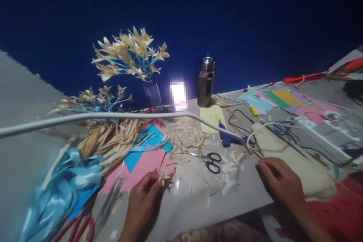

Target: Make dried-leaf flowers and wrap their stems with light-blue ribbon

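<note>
Pale flower (164, 179) at lower centre of frame, pinched between thumb and forefinger of the left hand (145, 193), just off the fingertips to the right, petals splayed outward; too small and blurred to be sure which way its long axis runs. Just above the left fingertips, pink paper (149, 162). Well to the right of the flower, at lower right of frame, the right hand (280, 177), fingers curled and tips close together beside the end of a thin tan strip (257, 153); cannot tell whether pinching it or merely touching. Left hand by far the nearer to the flower. Between the hands, slightly higher in frame, scissors (207, 157) on the tabletop (195, 204), blades toward the left, handles toward the right, apart from both hands. Up and right of the scissors, blue glue gun (227, 137), nozzle toward upper left, nearer the right hand. Across the foreground, white cord (127, 115), sloping down toward the right fingertips.
</note>
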The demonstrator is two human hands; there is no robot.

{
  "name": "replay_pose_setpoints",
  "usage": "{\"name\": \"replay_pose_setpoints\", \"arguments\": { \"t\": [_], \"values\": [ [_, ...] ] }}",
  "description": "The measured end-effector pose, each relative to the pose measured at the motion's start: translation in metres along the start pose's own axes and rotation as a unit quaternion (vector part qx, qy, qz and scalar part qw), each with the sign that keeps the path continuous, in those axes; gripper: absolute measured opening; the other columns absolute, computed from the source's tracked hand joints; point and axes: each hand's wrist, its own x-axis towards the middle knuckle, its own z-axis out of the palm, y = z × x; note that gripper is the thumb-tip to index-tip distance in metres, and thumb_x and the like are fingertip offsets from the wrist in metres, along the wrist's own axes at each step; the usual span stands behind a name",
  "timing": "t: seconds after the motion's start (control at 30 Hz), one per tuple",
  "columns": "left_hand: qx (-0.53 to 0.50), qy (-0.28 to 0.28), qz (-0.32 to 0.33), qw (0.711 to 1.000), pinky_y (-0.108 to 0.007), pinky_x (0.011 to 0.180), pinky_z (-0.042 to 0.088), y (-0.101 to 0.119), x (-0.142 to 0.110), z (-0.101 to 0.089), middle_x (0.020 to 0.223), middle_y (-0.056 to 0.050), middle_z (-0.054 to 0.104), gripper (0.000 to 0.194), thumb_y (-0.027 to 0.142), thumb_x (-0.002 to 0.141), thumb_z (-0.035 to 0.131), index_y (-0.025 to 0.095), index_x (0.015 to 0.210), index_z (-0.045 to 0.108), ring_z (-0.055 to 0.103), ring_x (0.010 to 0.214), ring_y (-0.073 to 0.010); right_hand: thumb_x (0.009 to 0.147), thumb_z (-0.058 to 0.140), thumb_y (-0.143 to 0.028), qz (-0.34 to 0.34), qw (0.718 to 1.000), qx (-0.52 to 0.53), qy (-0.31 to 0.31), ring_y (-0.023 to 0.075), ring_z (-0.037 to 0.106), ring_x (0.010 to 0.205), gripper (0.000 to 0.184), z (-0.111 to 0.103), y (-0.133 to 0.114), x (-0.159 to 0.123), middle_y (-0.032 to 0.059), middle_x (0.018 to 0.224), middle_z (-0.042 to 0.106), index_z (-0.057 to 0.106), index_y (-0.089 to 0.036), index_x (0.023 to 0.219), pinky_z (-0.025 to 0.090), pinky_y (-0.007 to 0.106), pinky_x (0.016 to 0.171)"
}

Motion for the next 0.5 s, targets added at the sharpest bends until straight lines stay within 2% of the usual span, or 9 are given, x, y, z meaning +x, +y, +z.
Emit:
{"name": "replay_pose_setpoints", "arguments": {
  "t": [0.1,0.23,0.3,0.37,0.43,0.5],
  "values": [
    [0.048,-0.097,0.037,0.993,-0.030,0.070,0.051,0.008,-0.013,0.008,0.074,-0.005,0.072,0.022,0.040,0.080,0.075,0.020,0.072,0.072,0.066,0.074,-0.0234,0.097,0.061,-0.035,-0.041,0.999,0.009,0.031,0.0241,0.070,0.076,0.017,-0.005,-0.012,0.005,0.0067,0.082,0.073,0.069,-0.024,0.086,0.055,0.037,0.075],
    [0.056,-0.222,0.061,0.972,-0.028,0.068,0.047,0.014,-0.028,0.019,0.072,-0.005,0.071,0.021,0.033,0.084,0.068,0.021,0.068,0.072,0.063,0.069,-0.0208,0.095,0.063,-0.020,-0.115,0.990,0.076,-0.010,0.0222,0.070,0.075,0.009,-0.006,-0.043,0.002,0.0051,0.080,0.074,0.069,-0.024,0.089,0.055,0.035,0.073],
    [0.039,-0.243,0.040,0.968,-0.028,0.067,0.046,0.011,-0.033,0.022,0.071,-0.006,0.072,0.021,0.034,0.084,0.068,0.020,0.068,0.072,0.063,0.069,-0.0211,0.095,0.063,-0.016,-0.158,0.978,0.126,-0.061,0.0221,0.071,0.079,0.010,-0.001,-0.058,-0.009,0.0052,0.084,0.076,0.070,-0.024,0.096,0.055,0.037,0.078],
    [0.020,-0.247,0.013,0.969,-0.028,0.066,0.046,0.004,-0.036,0.024,0.069,-0.006,0.073,0.023,0.037,0.083,0.069,0.021,0.067,0.071,0.063,0.068,-0.0218,0.097,0.059,-0.016,-0.173,0.958,0.164,-0.160,0.0203,0.068,0.076,0.013,0.008,-0.070,-0.023,0.0043,0.081,0.074,0.069,-0.023,0.091,0.053,0.036,0.074],
    [0.015,-0.251,-0.009,0.968,-0.028,0.064,0.046,-0.002,-0.037,0.025,0.067,-0.007,0.073,0.025,0.040,0.082,0.070,0.021,0.066,0.071,0.063,0.066,-0.0223,0.099,0.052,-0.016,-0.188,0.947,0.174,-0.192,0.0181,0.061,0.066,0.027,0.016,-0.077,-0.034,0.0015,0.067,0.068,0.064,-0.022,0.075,0.047,0.034,0.064],
    [0.019,-0.251,-0.019,0.968,-0.028,0.064,0.046,-0.004,-0.037,0.028,0.067,-0.007,0.073,0.025,0.040,0.080,0.072,0.021,0.064,0.071,0.064,0.065,-0.0226,0.099,0.051,-0.016,-0.178,0.947,0.172,-0.204,0.0173,0.059,0.064,0.029,0.022,-0.081,-0.038,0.0010,0.065,0.066,0.062,-0.021,0.073,0.044,0.033,0.064]
  ]
}}
